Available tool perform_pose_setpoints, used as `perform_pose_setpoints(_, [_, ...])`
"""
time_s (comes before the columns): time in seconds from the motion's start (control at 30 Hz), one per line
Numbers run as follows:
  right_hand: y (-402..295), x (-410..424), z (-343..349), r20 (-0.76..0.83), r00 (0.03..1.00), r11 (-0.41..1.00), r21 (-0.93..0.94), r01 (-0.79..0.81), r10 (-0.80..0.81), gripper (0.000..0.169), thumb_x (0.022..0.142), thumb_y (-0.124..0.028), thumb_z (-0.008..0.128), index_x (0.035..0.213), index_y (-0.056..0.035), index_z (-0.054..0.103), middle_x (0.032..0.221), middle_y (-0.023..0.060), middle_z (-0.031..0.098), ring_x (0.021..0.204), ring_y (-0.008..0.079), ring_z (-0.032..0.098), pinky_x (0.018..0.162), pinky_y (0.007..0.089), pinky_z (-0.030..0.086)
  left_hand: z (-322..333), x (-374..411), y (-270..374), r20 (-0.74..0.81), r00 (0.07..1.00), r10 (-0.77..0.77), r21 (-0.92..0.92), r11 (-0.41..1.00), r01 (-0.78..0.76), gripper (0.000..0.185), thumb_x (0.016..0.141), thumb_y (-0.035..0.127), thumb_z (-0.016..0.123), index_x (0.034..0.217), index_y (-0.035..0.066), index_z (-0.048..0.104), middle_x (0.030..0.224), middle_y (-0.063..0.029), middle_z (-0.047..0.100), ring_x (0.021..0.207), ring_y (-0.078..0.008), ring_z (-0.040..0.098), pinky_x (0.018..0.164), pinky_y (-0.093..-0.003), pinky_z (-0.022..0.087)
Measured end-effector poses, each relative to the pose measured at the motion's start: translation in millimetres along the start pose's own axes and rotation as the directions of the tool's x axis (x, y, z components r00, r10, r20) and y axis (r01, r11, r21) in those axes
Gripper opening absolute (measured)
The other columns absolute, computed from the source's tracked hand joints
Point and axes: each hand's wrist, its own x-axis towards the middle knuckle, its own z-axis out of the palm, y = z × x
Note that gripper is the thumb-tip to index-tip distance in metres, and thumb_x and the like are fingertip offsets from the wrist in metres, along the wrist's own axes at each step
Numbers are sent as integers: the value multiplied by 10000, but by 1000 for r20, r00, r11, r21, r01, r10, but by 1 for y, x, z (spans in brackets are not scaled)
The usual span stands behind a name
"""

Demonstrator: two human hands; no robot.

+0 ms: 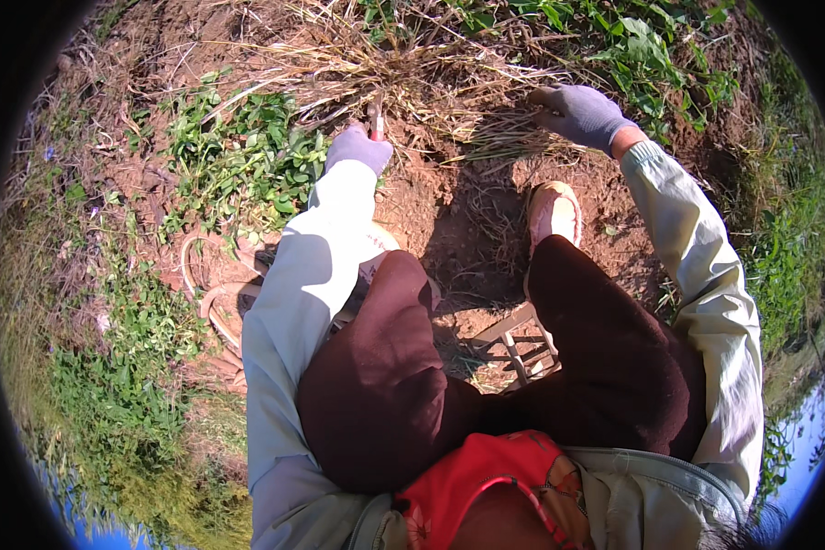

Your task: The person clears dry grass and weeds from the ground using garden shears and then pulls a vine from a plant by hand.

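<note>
My left hand (pixel 361 148), in a pale grey-violet glove, grips a hand tool (pixel 377 129) by its red handle. The tool's narrow head points away from me into a clump of dry grass (pixel 378 69), which hides its tip. To the right, my right hand (pixel 584 118) wears a matching glove with darker fingertips. Its fingers are at the edge of flattened straw-like stems (pixel 498 130); whether they hold any stems cannot be made out. Reddish-brown soil (pixel 412 199) lies between me and the clump.
Leafy green plants (pixel 247 151) grow left of my left hand, and more leaves (pixel 650 62) beyond my right. Tan curved loops (pixel 213 289) lie beside my left arm. A slatted frame (pixel 515 347) is between my legs, behind my right shoe (pixel 555 213).
</note>
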Motion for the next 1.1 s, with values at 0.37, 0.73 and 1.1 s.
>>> perform_pose_setpoints(0.37, [1, -4, 0, -35, 999, 1000, 4, 15, -15, 369, 877, -312, 565, 1192, -124, 604, 908, 162, 685, 845, 339, 654, 750, 434, 509, -1, -4, 0, 127, 992, -16, -274, 960, 50, 462, 700, 311, 676, 1025, -14, 635, 959, -209, 678, 918, -282, 669, 821, -345, 497])
perform_pose_setpoints(0.73, [-5, -3, 0, -59, 997, 999, -10, 40, -41, 364, 891, -331, 557, 1178, -114, 604, 913, 157, 684, 842, 338, 652, 747, 437, 507, -1, 3, -7, 4, 1000, -27, 96, 995, 26, 419, 835, 389, 577, 1098, 65, 619, 1083, -186, 656, 1029, -312, 636, 884, -386, 489])
perform_pose_setpoints(1.1, [-9, -3, -5, -138, 990, 1000, -5, 6, -6, 452, 847, -345, 587, 1257, -160, 557, 1000, 170, 665, 951, 338, 638, 813, 435, 509, 41, -7, -41, 163, 982, 91, -523, 852, 8, 416, 730, 291, 756, 1017, 48, 578, 779, -66, 610, 594, -168, 591, 507, -322, 490])
